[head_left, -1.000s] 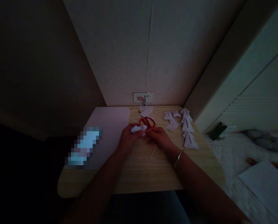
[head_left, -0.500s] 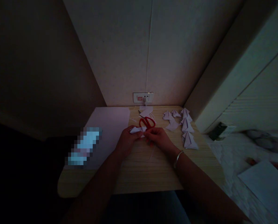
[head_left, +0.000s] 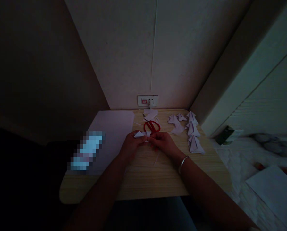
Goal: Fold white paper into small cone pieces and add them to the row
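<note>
A small piece of folded white paper (head_left: 141,134) is pinched between both hands over the middle of the table. My left hand (head_left: 131,143) grips its left part, thumb on top. My right hand (head_left: 161,140), with a bangle on the wrist, is closed on the paper's right end, fingertips close to the left thumb. Red-handled scissors (head_left: 155,125) lie just beyond the hands, their blades partly under paper scraps (head_left: 151,115). Several folded paper pieces (head_left: 195,145) stand to the right, some in a column along the table's right side.
A stack of white paper (head_left: 116,123) covers the table's left part, with a lit, blurred-out phone-like screen (head_left: 88,150) on it. A wall socket (head_left: 147,100) sits behind the wooden table (head_left: 143,184). At right, a white sheet (head_left: 275,189) lies on a pale surface.
Almost nothing has moved. My right hand's fingers have shifted slightly at the folded paper, while my left hand keeps its place.
</note>
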A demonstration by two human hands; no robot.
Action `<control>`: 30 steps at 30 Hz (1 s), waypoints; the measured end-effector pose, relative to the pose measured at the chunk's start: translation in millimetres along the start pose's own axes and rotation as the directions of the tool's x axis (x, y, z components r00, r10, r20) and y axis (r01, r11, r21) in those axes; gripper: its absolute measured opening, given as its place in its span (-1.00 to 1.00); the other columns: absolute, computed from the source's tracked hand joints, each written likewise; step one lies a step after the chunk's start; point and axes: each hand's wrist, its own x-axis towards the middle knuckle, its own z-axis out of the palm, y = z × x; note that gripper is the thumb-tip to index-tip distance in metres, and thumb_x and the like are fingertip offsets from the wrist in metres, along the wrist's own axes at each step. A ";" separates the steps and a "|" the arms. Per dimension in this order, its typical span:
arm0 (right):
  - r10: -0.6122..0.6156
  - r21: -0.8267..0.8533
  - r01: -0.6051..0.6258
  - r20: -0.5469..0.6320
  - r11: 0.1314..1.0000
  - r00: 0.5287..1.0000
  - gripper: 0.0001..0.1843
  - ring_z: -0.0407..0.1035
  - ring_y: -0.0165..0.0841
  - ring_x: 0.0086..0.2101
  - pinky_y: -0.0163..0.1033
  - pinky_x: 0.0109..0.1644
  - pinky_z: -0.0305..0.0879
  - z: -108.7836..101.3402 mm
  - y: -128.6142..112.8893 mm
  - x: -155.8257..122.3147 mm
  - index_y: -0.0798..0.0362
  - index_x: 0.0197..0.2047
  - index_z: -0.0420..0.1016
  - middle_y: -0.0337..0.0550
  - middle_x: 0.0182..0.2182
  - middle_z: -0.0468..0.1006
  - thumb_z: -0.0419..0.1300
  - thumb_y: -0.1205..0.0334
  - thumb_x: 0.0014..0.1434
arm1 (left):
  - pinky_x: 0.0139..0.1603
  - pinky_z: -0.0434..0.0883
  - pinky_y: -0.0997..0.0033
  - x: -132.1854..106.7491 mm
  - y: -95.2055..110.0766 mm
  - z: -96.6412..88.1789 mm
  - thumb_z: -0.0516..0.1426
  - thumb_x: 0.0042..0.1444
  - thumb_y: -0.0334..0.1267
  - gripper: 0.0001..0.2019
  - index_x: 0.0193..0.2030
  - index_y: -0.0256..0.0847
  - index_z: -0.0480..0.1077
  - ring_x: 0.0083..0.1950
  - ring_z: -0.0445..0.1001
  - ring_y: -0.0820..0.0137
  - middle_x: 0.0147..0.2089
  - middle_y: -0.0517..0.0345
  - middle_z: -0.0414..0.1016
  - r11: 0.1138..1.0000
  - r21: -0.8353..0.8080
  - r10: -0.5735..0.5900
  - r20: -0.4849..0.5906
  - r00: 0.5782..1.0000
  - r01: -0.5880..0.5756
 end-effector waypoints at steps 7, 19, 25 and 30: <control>-0.010 -0.015 0.010 -0.009 1.000 1.000 -0.62 0.21 -0.51 -0.69 -0.39 -0.66 0.17 -0.2 -1.2 -1.0 0.07 -0.52 0.42 -0.25 -0.65 0.40 0.29 -0.10 -0.10 | -0.27 0.40 0.42 -1.0 0.9 0.6 0.32 -0.28 -0.30 -0.75 -0.41 -0.28 0.40 -0.37 0.44 0.46 -0.40 0.20 0.48 1.000 0.015 0.004 0.009 1.000 -0.004; -0.031 -0.049 0.031 0.000 0.998 1.000 -0.62 0.20 -0.49 -0.68 -0.36 -0.64 0.18 -0.4 2.0 -0.4 0.05 -0.53 0.35 -0.28 -0.66 0.36 0.25 -0.11 -0.06 | -0.27 0.42 0.42 -0.6 -1.1 0.7 0.34 -0.29 -0.29 -0.71 -0.38 -0.28 0.40 -0.37 0.44 0.47 -0.38 0.20 0.49 1.000 -0.017 -0.007 0.011 1.000 0.007; -0.147 -0.210 0.139 -0.024 0.968 0.989 -0.65 0.17 -0.49 -0.67 -0.39 -0.66 0.10 -0.5 8.1 0.5 0.02 -0.51 0.27 -0.30 -0.66 0.30 0.16 -0.07 0.06 | -0.22 0.43 0.42 -2.0 -0.7 4.0 0.32 -0.24 -0.31 -0.71 -0.32 -0.30 0.41 -0.30 0.46 0.45 -0.31 0.13 0.51 0.999 -0.040 -0.012 0.021 1.000 0.013; -0.206 -0.259 0.199 0.000 0.945 0.978 -0.71 0.18 -0.48 -0.66 -0.38 -0.64 0.11 1.0 8.4 1.0 -0.01 -0.44 0.27 -0.28 -0.62 0.34 0.07 -0.03 0.15 | -0.22 0.42 0.42 1.0 -3.0 4.5 0.33 -0.29 -0.35 -0.63 -0.25 -0.27 0.41 -0.27 0.47 0.43 -0.24 0.12 0.51 0.998 -0.061 0.010 -0.010 1.000 -0.011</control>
